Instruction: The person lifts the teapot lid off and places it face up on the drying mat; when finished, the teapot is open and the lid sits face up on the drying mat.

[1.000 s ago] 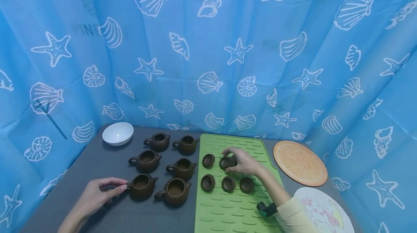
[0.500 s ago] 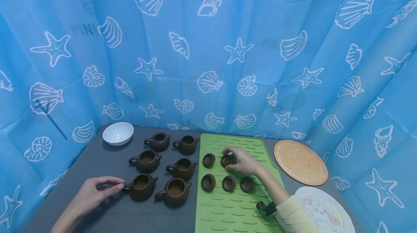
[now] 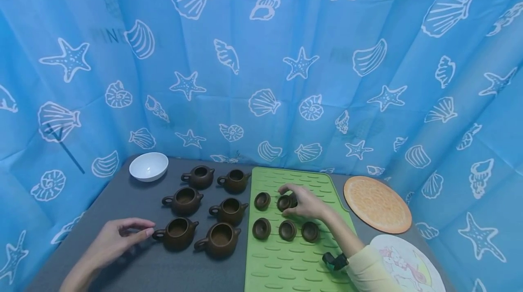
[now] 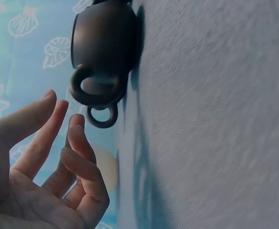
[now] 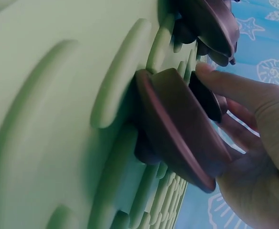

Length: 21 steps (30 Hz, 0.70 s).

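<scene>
My left hand [image 3: 118, 237] is just left of the nearest left brown teapot [image 3: 176, 234]. In the left wrist view, a gap lies between its loosely bent fingers [image 4: 82, 143] and the teapot's ring handle [image 4: 98, 95]. On the green mat, my right hand [image 3: 306, 202] has its thumb and index finger round a small brown teapot lid [image 3: 284, 202], hollow side up. Another dark piece shows just right of it, partly hidden by the hand. In the right wrist view the thumb is at that lid's [image 5: 207, 98] edge, beyond a nearer upturned lid [image 5: 177, 124].
Several lidless teapots [image 3: 184, 201] stand in two columns on the grey table [image 3: 135, 278]. More upturned lids [image 3: 261, 228] lie on the ribbed green mat [image 3: 282, 255]. A white bowl [image 3: 149, 167] is back left; an orange round mat [image 3: 377, 204] and unicorn mat [image 3: 408, 260] lie right.
My left hand has drawn back slightly leftward from the nearest left teapot's handle, leaving a gap. The right hand has stayed almost still at the lid.
</scene>
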### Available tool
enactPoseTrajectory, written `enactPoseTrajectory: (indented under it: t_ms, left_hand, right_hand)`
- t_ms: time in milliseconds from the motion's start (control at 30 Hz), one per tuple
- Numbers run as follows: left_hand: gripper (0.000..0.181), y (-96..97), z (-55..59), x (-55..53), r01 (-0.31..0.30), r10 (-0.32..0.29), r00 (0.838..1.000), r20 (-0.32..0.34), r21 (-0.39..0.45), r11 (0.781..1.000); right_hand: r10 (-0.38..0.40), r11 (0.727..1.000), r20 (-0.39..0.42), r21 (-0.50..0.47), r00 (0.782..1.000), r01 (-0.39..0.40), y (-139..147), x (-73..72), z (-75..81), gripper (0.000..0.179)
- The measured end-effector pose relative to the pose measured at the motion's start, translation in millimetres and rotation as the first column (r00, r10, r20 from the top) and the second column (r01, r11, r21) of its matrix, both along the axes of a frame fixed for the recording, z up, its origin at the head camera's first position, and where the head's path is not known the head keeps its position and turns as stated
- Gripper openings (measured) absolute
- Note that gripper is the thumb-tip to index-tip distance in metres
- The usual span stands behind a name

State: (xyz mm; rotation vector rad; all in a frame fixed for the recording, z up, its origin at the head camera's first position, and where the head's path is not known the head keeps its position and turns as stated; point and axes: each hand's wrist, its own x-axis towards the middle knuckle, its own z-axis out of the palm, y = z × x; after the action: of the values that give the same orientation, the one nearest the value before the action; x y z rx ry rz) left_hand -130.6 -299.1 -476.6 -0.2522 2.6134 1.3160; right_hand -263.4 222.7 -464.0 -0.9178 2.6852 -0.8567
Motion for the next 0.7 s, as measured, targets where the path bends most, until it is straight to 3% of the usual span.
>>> enactPoseTrajectory:
  t_ms: [300, 533, 700]
  left_hand:
    - [0.041, -10.3, 13.3, -6.3, 0.107, -0.117, 0.987, -0.11, -0.091, 0.99]
    - [0.042, -11.5, 17.5, -9.5, 0.128, -0.14, 0.984, -0.113, -0.104, 0.986]
    - [0.042, -14.5, 21.7, -11.2, 0.143, -0.156, 0.982, -0.11, -0.121, 0.982]
  right_hand:
    - [0.006, 1.0, -0.009, -0.006, 1.0, -0.006, 3, -1.1, -0.2, 0.063]
    - [0.0, 1.0, -0.005, -0.013, 1.0, 0.0, 5, 0.2, -1.1, 0.063]
    - [-0.006, 0.997, 0.034, -0.079, 0.999, 0.008, 11, 2.3, 3.1, 0.058]
